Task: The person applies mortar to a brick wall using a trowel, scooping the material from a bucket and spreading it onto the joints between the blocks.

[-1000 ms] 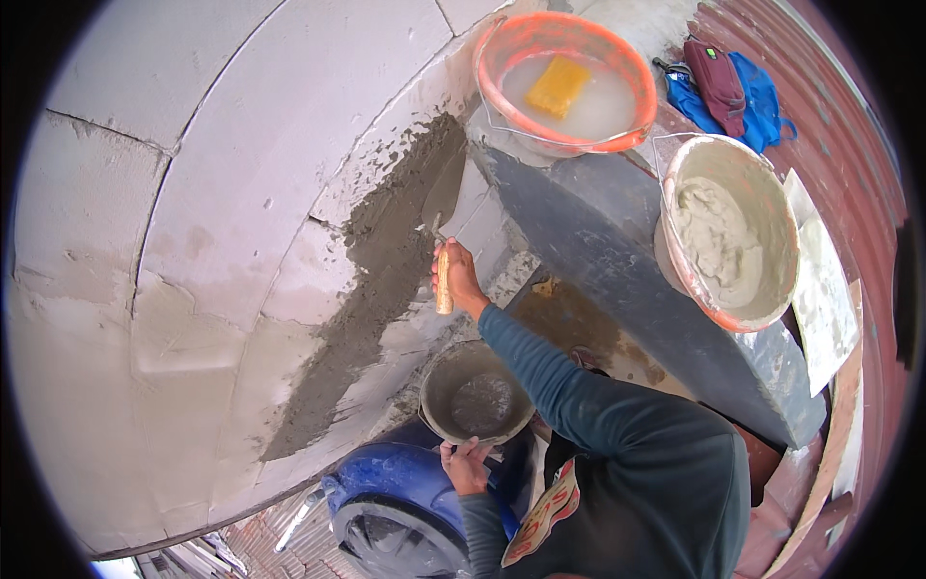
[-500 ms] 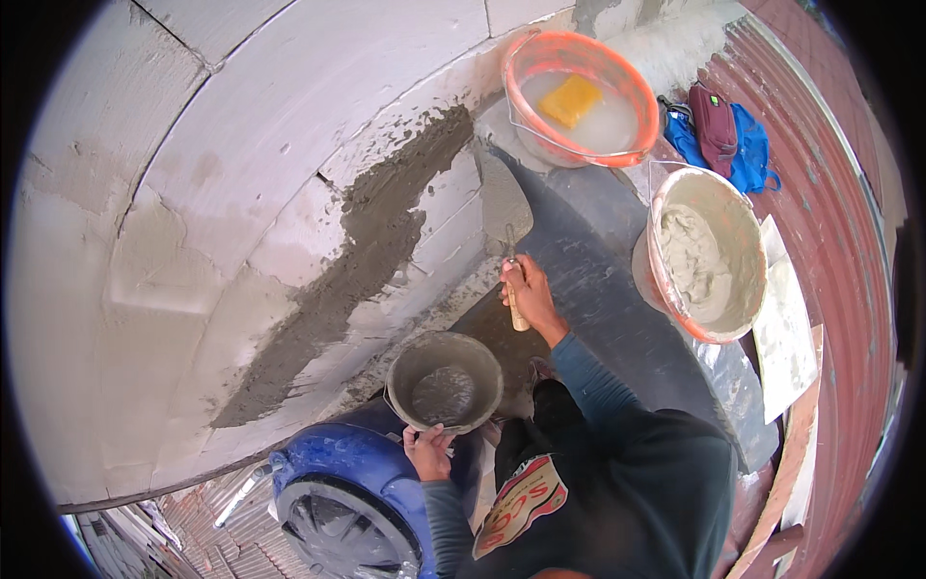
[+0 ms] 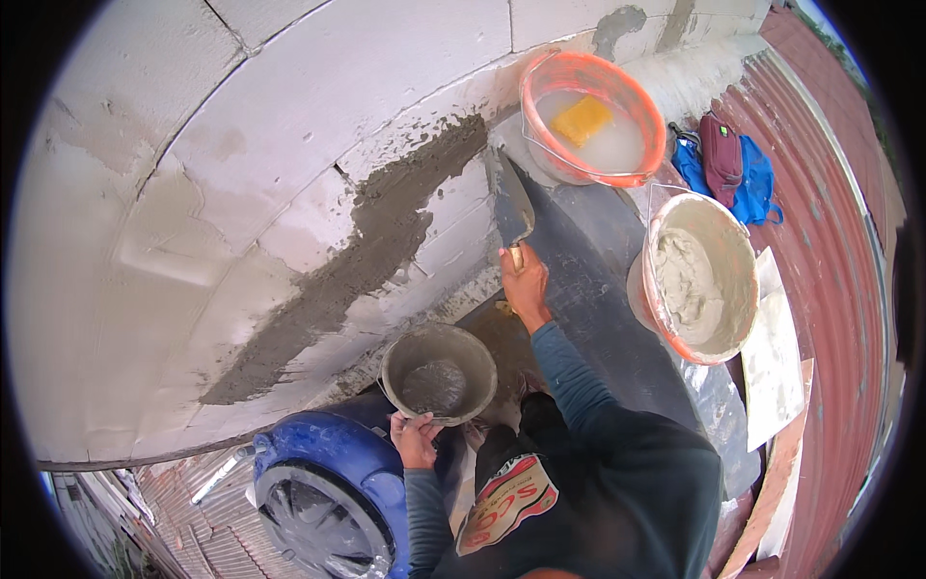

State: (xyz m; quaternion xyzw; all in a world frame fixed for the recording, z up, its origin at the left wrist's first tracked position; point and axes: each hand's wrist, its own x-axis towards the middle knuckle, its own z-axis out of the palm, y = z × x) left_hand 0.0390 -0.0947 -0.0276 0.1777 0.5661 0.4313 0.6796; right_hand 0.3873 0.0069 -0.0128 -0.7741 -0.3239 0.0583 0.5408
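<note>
Head view, looking down: the left hand (image 3: 415, 439) is closed on the rim of a small grey mortar pan (image 3: 439, 372), held out in front of the body, with a little wet grey mortar lying in its bottom. Just beside that hand, toward the person's left, stands a blue drum (image 3: 323, 482). Farther forward, the right hand (image 3: 526, 285) grips the handle of a pointed trowel (image 3: 508, 203), whose blade points away from the body and lies at the foot of the white block wall (image 3: 289, 125), apart from the mortar pan. A dark diagonal band of fresh mortar (image 3: 367, 251) runs across the blocks to the left of the trowel. Judging from this, the step in hand is spreading and trimming mortar on the wall; the next move would call for bringing the blade back to the pan to load it, keeping the pan level. To the right of the right hand sits a large pale bucket (image 3: 699, 280), partly filled with light grey paste. Beyond the trowel tip, an orange basin (image 3: 593, 121) holds cloudy water and a yellow sponge (image 3: 581, 119). Farthest right lies a blue and maroon bag (image 3: 728, 164).
</note>
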